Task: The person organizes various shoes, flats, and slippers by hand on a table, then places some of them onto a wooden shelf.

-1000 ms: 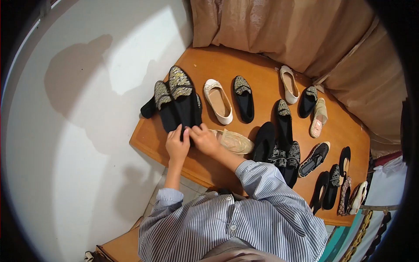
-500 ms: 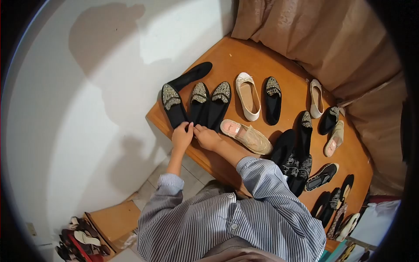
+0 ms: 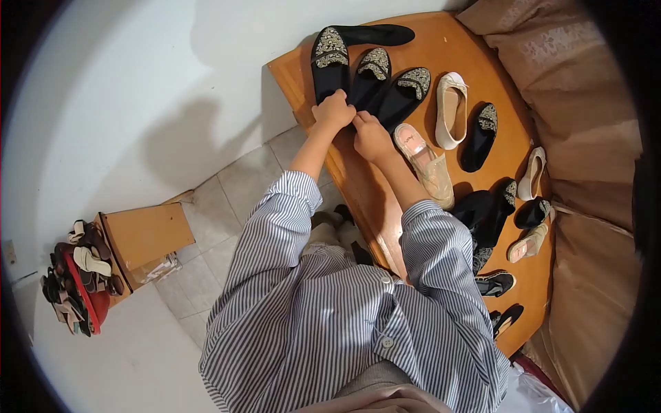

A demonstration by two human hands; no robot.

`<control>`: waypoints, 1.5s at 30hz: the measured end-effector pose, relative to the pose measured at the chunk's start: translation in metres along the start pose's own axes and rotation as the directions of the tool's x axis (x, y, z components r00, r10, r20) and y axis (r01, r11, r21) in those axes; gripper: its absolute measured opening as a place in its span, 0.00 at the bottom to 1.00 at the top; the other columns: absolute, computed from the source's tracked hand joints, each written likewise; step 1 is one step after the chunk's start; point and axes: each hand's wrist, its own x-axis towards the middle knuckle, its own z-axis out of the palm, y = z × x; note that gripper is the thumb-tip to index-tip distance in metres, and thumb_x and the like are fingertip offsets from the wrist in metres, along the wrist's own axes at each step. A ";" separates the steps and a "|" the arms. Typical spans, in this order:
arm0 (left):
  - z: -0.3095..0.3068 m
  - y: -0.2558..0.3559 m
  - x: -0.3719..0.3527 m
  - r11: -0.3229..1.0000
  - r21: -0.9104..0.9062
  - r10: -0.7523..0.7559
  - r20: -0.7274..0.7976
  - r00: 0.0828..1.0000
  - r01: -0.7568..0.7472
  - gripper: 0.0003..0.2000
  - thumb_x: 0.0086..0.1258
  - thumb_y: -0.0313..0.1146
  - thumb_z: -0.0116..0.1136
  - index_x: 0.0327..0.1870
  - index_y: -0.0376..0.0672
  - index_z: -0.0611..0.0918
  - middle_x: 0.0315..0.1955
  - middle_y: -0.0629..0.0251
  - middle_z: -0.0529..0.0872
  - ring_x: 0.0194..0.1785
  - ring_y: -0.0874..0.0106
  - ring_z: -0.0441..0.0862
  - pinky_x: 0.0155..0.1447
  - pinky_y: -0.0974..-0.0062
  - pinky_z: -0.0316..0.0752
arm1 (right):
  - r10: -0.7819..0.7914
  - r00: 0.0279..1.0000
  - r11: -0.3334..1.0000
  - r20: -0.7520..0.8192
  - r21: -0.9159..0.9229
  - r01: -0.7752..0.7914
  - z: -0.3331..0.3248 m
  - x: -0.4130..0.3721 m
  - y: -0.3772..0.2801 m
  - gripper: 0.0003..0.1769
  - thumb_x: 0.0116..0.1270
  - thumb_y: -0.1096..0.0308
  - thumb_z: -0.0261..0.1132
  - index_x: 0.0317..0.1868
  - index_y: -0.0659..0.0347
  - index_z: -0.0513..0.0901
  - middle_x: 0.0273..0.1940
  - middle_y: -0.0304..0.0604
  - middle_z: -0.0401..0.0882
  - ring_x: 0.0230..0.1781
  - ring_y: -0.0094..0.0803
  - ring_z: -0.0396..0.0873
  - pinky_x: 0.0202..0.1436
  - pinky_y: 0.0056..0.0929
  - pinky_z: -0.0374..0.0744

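Observation:
Three black flats with gold-patterned toes stand side by side at the table's left end. My left hand point(image 3: 334, 110) is closed at the heel of the leftmost black flat point(image 3: 331, 62). Close beside it, my right hand point(image 3: 372, 138) has its fingers bent at the heel of the middle black flat point(image 3: 373, 76); the fingertips are partly hidden. The third black flat point(image 3: 407, 96) is just to the right. A beige mule point(image 3: 432, 172) lies by my right wrist. Behind the leftmost flat, a plain black shoe point(image 3: 379, 34) lies on its side.
The wooden table point(image 3: 358, 172) also holds a cream flat point(image 3: 451, 113), another black flat point(image 3: 480, 138) and several more shoes to the right. Brown curtains point(image 3: 571, 103) hang behind. A cardboard box point(image 3: 148, 234) and a pile of shoes point(image 3: 86, 275) are at lower left.
The view has shifted and turned, so the table and shoes appear higher and further right. Both hands remain at the heels of the left-hand black flats.

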 end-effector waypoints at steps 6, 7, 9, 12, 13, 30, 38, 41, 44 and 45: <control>-0.014 0.019 -0.012 0.951 0.298 0.042 0.141 0.989 -0.083 0.17 0.54 0.36 0.53 0.44 0.39 0.75 0.36 0.54 0.83 0.42 0.61 0.81 0.55 0.62 0.59 | -0.043 0.939 0.989 -0.340 0.116 0.087 -0.026 -0.017 0.014 0.21 0.43 0.83 0.52 0.40 0.61 0.77 0.43 0.49 0.75 0.44 0.49 0.72 0.49 0.38 0.72; -0.008 0.016 -0.011 0.926 0.350 0.100 0.129 0.987 -0.139 0.17 0.54 0.36 0.53 0.43 0.37 0.76 0.35 0.54 0.83 0.42 0.61 0.81 0.54 0.63 0.60 | -0.016 0.896 1.000 -0.443 -0.010 0.014 -0.037 -0.021 0.027 0.21 0.42 0.83 0.54 0.41 0.60 0.77 0.42 0.48 0.76 0.45 0.48 0.72 0.49 0.38 0.72; -0.001 0.015 -0.009 0.889 0.400 0.194 0.109 0.975 -0.221 0.16 0.52 0.33 0.54 0.41 0.34 0.76 0.32 0.54 0.84 0.39 0.62 0.81 0.52 0.66 0.61 | 0.205 0.812 0.924 -0.547 -0.166 -0.345 -0.070 -0.033 0.057 0.22 0.44 0.80 0.56 0.44 0.58 0.76 0.44 0.47 0.76 0.48 0.46 0.71 0.51 0.37 0.71; -0.008 0.020 -0.009 0.823 0.444 0.264 0.255 0.930 -0.355 0.15 0.52 0.32 0.55 0.39 0.33 0.76 0.35 0.52 0.83 0.40 0.62 0.81 0.53 0.67 0.64 | 0.515 0.538 0.517 -0.667 -0.258 -0.816 -0.091 -0.077 0.137 0.24 0.51 0.70 0.57 0.52 0.56 0.72 0.51 0.45 0.74 0.58 0.44 0.65 0.58 0.40 0.66; -0.008 0.021 -0.008 0.817 0.444 0.283 0.246 0.927 -0.368 0.15 0.52 0.32 0.55 0.39 0.33 0.76 0.35 0.52 0.83 0.40 0.62 0.81 0.53 0.67 0.64 | 0.707 0.493 0.394 -0.507 -0.296 -0.870 -0.101 -0.087 0.142 0.24 0.53 0.67 0.57 0.54 0.56 0.70 0.53 0.44 0.72 0.60 0.43 0.62 0.59 0.42 0.64; -0.020 -0.007 0.012 0.946 0.176 0.195 0.360 0.912 -0.272 0.23 0.57 0.35 0.50 0.48 0.26 0.63 0.38 0.41 0.80 0.44 0.51 0.78 0.49 0.60 0.72 | 0.437 0.565 0.632 -0.700 -0.207 -0.747 -0.077 -0.036 0.024 0.06 0.53 0.66 0.60 0.30 0.58 0.74 0.31 0.46 0.77 0.40 0.46 0.72 0.36 0.41 0.76; -0.034 -0.038 0.006 0.913 0.274 0.217 0.305 0.927 -0.304 0.22 0.58 0.37 0.49 0.48 0.28 0.62 0.33 0.43 0.81 0.39 0.50 0.80 0.46 0.57 0.73 | 0.618 0.644 0.523 -0.451 -0.376 -0.765 -0.039 -0.021 0.028 0.08 0.56 0.69 0.55 0.34 0.61 0.78 0.32 0.45 0.79 0.45 0.44 0.71 0.36 0.37 0.77; -0.039 -0.040 0.007 0.900 0.281 0.243 0.308 0.920 -0.332 0.23 0.57 0.37 0.49 0.49 0.29 0.63 0.33 0.43 0.81 0.38 0.51 0.80 0.44 0.57 0.74 | 0.723 0.632 0.500 -0.279 -0.419 -0.758 -0.029 0.001 0.024 0.10 0.58 0.68 0.54 0.38 0.61 0.78 0.35 0.44 0.80 0.48 0.43 0.69 0.40 0.39 0.78; -0.035 -0.040 0.010 0.891 0.273 0.277 0.306 0.911 -0.363 0.24 0.57 0.36 0.49 0.51 0.29 0.62 0.32 0.44 0.81 0.37 0.51 0.80 0.43 0.57 0.74 | 0.680 0.668 0.590 -0.304 -0.315 -0.744 -0.010 0.016 0.027 0.09 0.59 0.68 0.53 0.37 0.60 0.78 0.37 0.44 0.79 0.48 0.43 0.69 0.40 0.39 0.78; -0.037 -0.040 0.008 0.886 0.254 0.314 0.289 0.904 -0.388 0.23 0.58 0.36 0.49 0.50 0.29 0.62 0.32 0.45 0.81 0.37 0.51 0.80 0.42 0.56 0.73 | 0.671 0.666 0.601 -0.326 -0.287 -0.746 -0.011 0.018 0.022 0.09 0.58 0.69 0.53 0.37 0.60 0.77 0.37 0.44 0.78 0.47 0.43 0.69 0.40 0.39 0.78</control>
